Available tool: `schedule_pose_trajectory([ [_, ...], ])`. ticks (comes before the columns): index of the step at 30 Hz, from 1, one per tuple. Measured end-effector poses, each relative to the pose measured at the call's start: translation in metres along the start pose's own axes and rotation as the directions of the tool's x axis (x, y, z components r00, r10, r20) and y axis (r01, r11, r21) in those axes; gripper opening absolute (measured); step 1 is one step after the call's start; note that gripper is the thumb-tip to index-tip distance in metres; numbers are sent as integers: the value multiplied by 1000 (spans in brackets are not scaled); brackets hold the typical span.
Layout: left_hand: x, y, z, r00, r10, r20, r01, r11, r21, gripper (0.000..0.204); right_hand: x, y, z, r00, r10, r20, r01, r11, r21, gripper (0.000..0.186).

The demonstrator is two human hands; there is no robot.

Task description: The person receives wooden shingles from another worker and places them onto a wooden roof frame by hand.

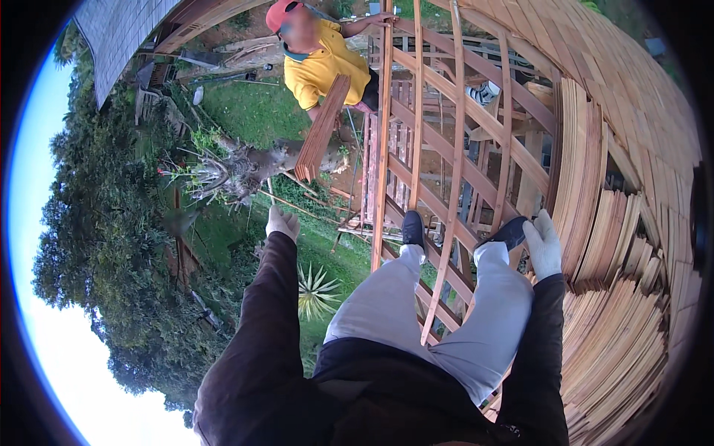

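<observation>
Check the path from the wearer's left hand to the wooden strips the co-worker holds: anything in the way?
Nothing visible. An open gap lies between the left hand and the wooden strips; the tree trunk seen behind it appears to be lower, in the background.

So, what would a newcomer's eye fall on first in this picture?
Probably the co-worker in yellow shirt and red cap, upper middle, holding a bundle of reddish boards. Next, the wearer's dark shoes near the centre, amid an open wooden framework, with grass showing to its left. Then the stacks of thin wooden slats at the right.
</observation>
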State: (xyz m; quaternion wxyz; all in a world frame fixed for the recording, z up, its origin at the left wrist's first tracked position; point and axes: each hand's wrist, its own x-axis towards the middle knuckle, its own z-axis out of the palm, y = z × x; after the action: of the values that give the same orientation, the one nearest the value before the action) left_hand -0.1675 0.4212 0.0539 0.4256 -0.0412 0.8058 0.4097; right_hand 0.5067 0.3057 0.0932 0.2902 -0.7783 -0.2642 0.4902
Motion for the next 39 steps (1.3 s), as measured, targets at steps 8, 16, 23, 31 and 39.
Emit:
schedule_pose_trajectory([
  [8,-7,17,92,877,-186,443,52,953,297,103,73,-88,193,805,9,594,-257,906,335,101],
  [16,-61,-143,166,588,-502,635,351,865,359,80,32,-117,297,922,47,383,38,977,-211,138],
  [23,-127,-188,179,338,-500,797,375,848,373,58,0,-74,232,956,134,261,-49,950,-309,77],
  [31,-147,-140,238,348,-461,817,211,887,411,73,-89,-89,177,921,181,345,-203,979,28,77],
  [39,-241,-134,239,381,-493,782,138,867,479,55,-111,-65,117,906,200,372,-278,946,167,85],
])
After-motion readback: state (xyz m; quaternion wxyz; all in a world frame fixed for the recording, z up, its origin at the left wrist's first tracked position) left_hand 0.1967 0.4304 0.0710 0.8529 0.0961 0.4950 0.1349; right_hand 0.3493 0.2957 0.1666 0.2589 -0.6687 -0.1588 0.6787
